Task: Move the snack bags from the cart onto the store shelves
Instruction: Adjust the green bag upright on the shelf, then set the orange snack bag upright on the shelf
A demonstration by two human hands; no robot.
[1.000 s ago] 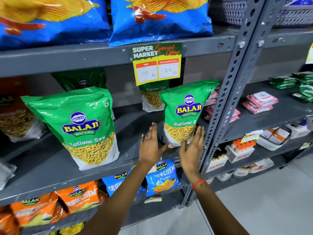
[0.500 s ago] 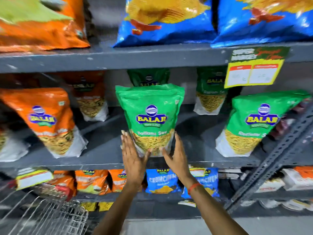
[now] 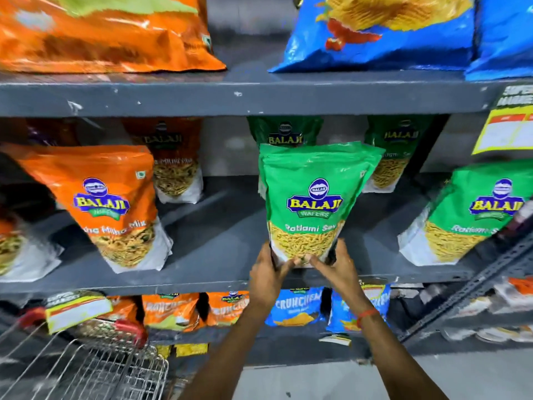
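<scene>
Green snack bag upright, top up

green sev bag, orange mix bag, grey shelf

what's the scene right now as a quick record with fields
held item: green Ratlami Sev bag, upright at the front of the middle shelf
left hand: grips the bag's lower left corner
right hand: grips the lower right corner
left neighbour: orange Balaji bag, apart
right neighbour: second green bag, apart
cart: wire, bottom left
</scene>
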